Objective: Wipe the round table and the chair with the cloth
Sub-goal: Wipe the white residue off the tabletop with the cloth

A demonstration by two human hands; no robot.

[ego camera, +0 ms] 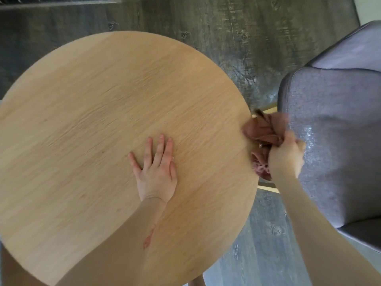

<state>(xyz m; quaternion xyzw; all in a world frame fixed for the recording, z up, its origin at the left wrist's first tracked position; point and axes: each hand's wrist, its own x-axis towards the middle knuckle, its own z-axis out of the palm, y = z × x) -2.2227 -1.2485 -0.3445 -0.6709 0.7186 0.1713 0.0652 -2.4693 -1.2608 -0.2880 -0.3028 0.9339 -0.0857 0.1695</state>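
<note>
The round light-wood table [99,104] fills the left and middle of the head view. My left hand [155,168] lies flat on its top, palm down, fingers spread, holding nothing. At the table's right rim my right hand [285,156] is shut on a bunched brownish-pink cloth [263,131], which presses against the table's edge in the gap beside the chair. The grey fabric chair [338,129] stands right of the table, its seat close to my right hand. The cloth's lower part hangs below the rim and is partly hidden by my hand.
Dark grey wood-look floor [237,38] surrounds the table and chair. Pale wooden chair legs [268,187] show in the narrow gap between table rim and chair seat. A dark strip runs along the top left edge.
</note>
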